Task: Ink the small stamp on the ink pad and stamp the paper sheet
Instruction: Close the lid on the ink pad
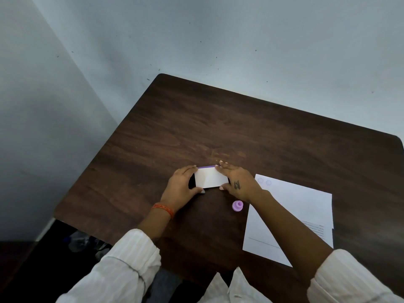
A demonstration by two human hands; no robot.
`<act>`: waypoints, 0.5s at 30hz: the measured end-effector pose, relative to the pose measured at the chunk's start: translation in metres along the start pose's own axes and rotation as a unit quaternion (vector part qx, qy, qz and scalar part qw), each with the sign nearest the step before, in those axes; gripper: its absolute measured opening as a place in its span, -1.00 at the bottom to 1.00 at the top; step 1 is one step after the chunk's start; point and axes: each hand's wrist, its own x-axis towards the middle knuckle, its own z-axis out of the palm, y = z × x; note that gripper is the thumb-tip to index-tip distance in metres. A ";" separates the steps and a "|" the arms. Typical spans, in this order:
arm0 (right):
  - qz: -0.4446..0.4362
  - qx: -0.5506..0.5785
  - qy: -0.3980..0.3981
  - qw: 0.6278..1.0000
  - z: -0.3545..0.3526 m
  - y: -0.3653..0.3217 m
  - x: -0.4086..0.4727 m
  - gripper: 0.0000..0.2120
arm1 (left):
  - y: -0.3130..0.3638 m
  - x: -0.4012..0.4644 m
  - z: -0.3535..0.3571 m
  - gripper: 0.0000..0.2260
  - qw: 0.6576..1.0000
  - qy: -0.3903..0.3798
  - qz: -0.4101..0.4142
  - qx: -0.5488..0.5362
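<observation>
Both hands, left hand [182, 185] & right hand [237, 182], pinch the ink pad [211, 177] case mid-table [196, 119], lid apparently shut; small stamp [237, 206] stands untouched nearby, w/ two faint marks already at the paper sheet [306, 206] far-left corner.

Both hands close on the ink pad [210, 177], the left hand [182, 186] gripping its left end and the right hand [237, 181] its right end, so neither side of the grip is open. Beyond the grip, toward the wall [240, 40], the dark table [196, 127] lies bare and wide. Just near-right of the grip the small stamp [237, 206] stands upright, tucked beside the right wrist. Further right the paper sheet [301, 206] lies flat, the right forearm crossing above its near-left part. Left of the grip the tabletop runs free to its edge.
</observation>
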 end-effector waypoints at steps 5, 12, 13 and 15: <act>0.003 -0.001 0.006 1.000 0.000 0.000 0.000 -0.33 | 0.000 -0.003 0.000 -0.34 1.000 0.008 0.004 -0.016; 0.003 0.043 0.056 0.997 0.003 0.002 0.002 -0.33 | 0.000 -0.009 0.002 -0.35 0.999 0.031 -0.009 -0.032; 0.010 0.058 0.061 0.996 0.003 0.003 0.002 -0.31 | 0.000 -0.009 0.002 -0.34 0.999 0.030 -0.012 -0.035; 0.025 0.092 0.060 0.994 0.003 0.004 0.003 -0.24 | 0.001 -0.009 0.003 -0.34 0.999 0.023 -0.013 -0.039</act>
